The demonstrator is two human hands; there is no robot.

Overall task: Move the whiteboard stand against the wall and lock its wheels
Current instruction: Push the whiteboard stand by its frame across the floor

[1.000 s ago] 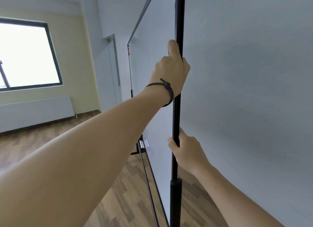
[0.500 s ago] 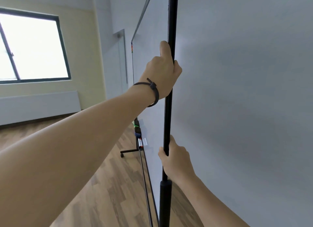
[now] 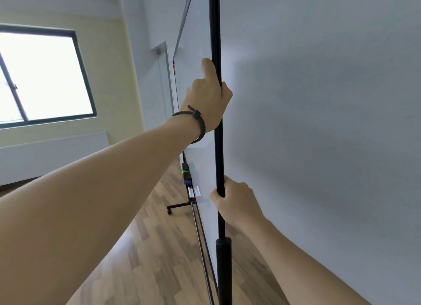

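Both forearms are bare, with no sleeves in view. A thin dark band (image 3: pixel 197 120) with a small knot circles the left wrist.

One head-worn camera, looking forward along the wall (image 3: pixel 319 122) and slightly down, very close to the black pole (image 3: pixel 215 31) at 12 o'clock; window (image 3: pixel 43 77) at 9 o'clock, wooden floor (image 3: pixel 148 259) toward 6 o'clock
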